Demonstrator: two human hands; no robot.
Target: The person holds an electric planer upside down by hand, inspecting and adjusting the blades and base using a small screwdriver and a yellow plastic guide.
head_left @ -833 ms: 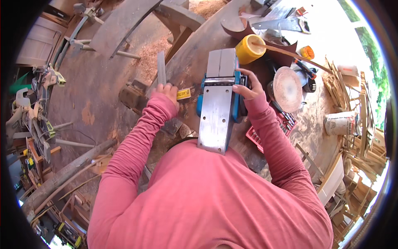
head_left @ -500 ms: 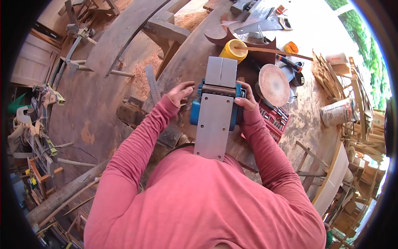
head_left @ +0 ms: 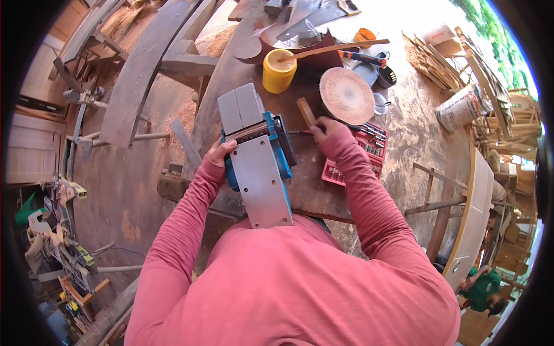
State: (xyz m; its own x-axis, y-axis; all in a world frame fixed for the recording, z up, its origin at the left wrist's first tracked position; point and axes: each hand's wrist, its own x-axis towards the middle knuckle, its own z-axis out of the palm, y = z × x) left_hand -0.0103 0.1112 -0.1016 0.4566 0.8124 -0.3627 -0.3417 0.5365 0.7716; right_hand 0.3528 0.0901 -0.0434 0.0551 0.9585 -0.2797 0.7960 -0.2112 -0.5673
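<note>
An electric hand planer (head_left: 262, 176), blue with a grey metal sole, is turned sole up and leans against my front. My left hand (head_left: 220, 152) is closed on its left side, thumb over the edge by the cutter slot. To the right of the planer, my right hand (head_left: 328, 130) is closed. A thin dark-shafted tool (head_left: 298, 132) sticks out of it toward the planer's side; its handle is hidden in my fingers. Touching or just beyond that hand is a small wooden strip (head_left: 305, 111); I cannot tell whether it is held.
By my right forearm lies a red socket set case (head_left: 334, 175). Beyond are a round dusty disc (head_left: 347, 96), a yellow tub (head_left: 279, 74) with a stick across it, and a handsaw (head_left: 311, 22). A white bucket (head_left: 459, 108) stands right. A person in green (head_left: 482, 288) is at lower right.
My right hand has left the planer's right side and moved right, now closed on a thin tool. My left hand has taken hold of the planer, which has shifted left and tilted.
</note>
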